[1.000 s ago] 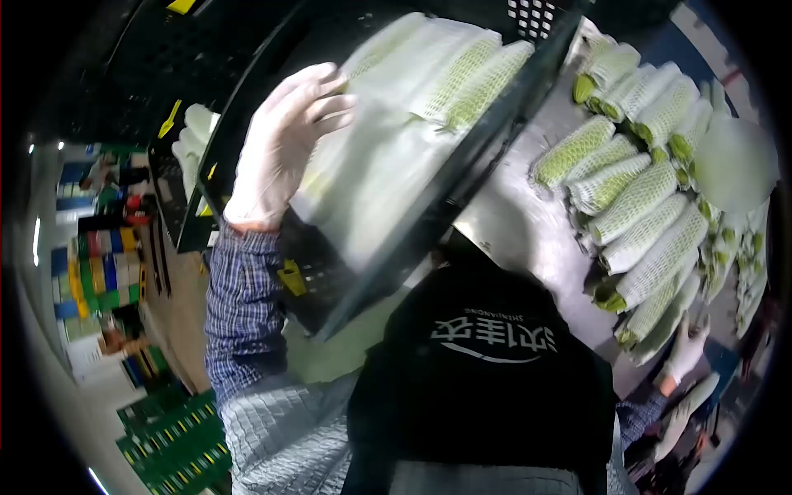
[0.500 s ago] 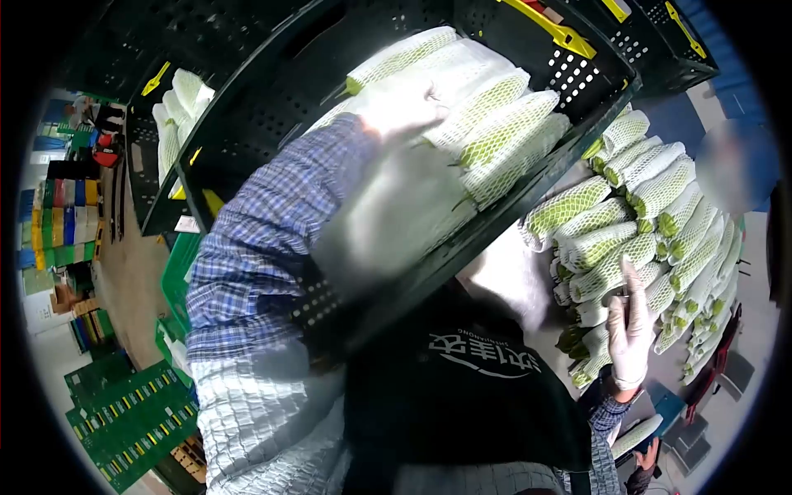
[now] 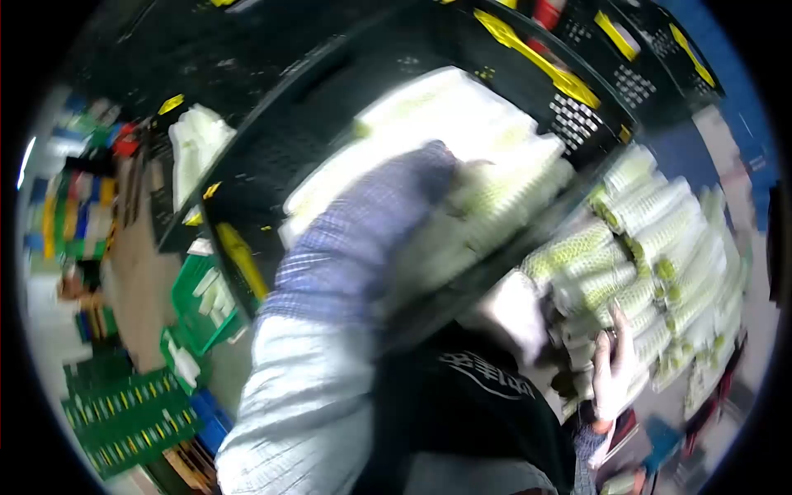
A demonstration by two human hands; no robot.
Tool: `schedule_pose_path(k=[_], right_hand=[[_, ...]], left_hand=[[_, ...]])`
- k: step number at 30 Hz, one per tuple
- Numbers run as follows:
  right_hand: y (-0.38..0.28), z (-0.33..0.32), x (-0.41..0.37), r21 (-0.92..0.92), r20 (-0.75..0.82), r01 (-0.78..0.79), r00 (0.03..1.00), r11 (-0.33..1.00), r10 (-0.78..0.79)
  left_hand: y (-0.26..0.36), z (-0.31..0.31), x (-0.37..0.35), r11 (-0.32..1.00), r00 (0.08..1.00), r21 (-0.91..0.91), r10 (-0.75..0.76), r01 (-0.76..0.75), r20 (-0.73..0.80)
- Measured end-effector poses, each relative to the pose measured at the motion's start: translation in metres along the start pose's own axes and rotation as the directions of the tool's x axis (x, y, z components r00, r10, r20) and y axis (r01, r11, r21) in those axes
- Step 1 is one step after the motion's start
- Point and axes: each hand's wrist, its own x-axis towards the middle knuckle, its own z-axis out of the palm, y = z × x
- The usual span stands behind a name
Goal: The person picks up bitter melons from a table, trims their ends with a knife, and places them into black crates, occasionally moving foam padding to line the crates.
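My left hand [image 3: 469, 167] is in a dark plastic crate [image 3: 330, 99], at the end of a plaid sleeve. It is over long green vegetables in white foam nets [image 3: 528, 177]; glare and motion smear hide its fingers. In a white glove, my right hand [image 3: 615, 371] rests at the near edge of a stacked pile of similar net-wrapped vegetables [image 3: 652, 223], right of the crate. Its thumb and forefinger point up and stand apart, and I see nothing held between them.
Yellow clips [image 3: 536, 58] line the crate's far rim. A green basket [image 3: 202, 309] with pale items stands at the left, above stacked green crates [image 3: 132, 421]. More dark crates [image 3: 635, 49] adjoin at the back. Between crate and pile is a bright white shape [image 3: 516, 313].
My left arm has swung right and slightly down over the vegetables in the crate. My right hand has shifted slightly down and left. The view has tilted and blurred.
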Motion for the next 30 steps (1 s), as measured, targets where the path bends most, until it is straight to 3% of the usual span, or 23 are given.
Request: schedule_pose_path(k=[4,6,7,9,13,14,17,22,25,26,27,30], right_hand=[[0.017,0.008,-0.007,-0.012,0.039,0.003,0.999,1.0,-0.002],[0.024,0.01,-0.008,-0.057,0.043,0.02,0.999,0.998,-0.017],[0.024,0.009,-0.009,-0.082,0.042,0.026,0.999,0.996,-0.023],[0.023,0.011,-0.01,-0.117,0.042,0.042,0.998,0.992,-0.037],[0.018,0.016,-0.006,-0.169,0.053,0.075,0.996,0.983,-0.067],[0.019,0.018,-0.006,-0.184,0.055,0.081,0.996,0.98,-0.072],[0.019,0.022,-0.007,-0.24,0.052,0.099,0.995,0.966,-0.089],[0.022,0.021,-0.01,-0.367,0.041,0.1,0.995,0.925,-0.092],[0.024,0.018,-0.014,-0.458,0.034,0.089,0.996,0.884,-0.083],[0.024,0.015,-0.017,-0.502,0.028,0.083,0.996,0.861,-0.08],[0.024,0.013,-0.02,-0.552,0.016,0.069,0.997,0.831,-0.073],[0.03,0.007,-0.033,-0.77,-0.025,0.006,0.999,0.638,-0.04]], left_hand=[[-0.015,0.002,0.013,0.979,0.983,-0.088,-0.183,0.184,0.013],[-0.001,0.001,-0.009,0.99,0.967,0.091,-0.082,0.106,-0.242],[0.02,-0.001,-0.009,0.95,0.942,0.024,-0.306,0.312,-0.141],[0.015,0.003,-0.014,0.977,0.965,0.055,-0.193,0.205,-0.178],[0.039,0.0,-0.018,0.948,0.951,0.095,-0.298,0.305,-0.084],[0.052,-0.007,-0.029,0.961,0.971,0.142,-0.237,0.238,-0.024],[0.065,0.008,-0.023,0.936,0.954,0.195,-0.3,0.294,0.001],[0.082,-0.023,-0.048,0.919,0.913,0.071,-0.372,0.388,-0.169],[0.062,-0.012,-0.032,0.931,0.95,0.191,-0.297,0.31,-0.095],[0.039,0.003,-0.019,0.964,0.978,0.167,-0.197,0.206,-0.071],[0.04,0.004,-0.019,0.937,0.949,0.156,-0.305,0.313,-0.077],[0.007,0.018,-0.013,0.915,0.912,-0.068,-0.402,0.397,-0.078]])
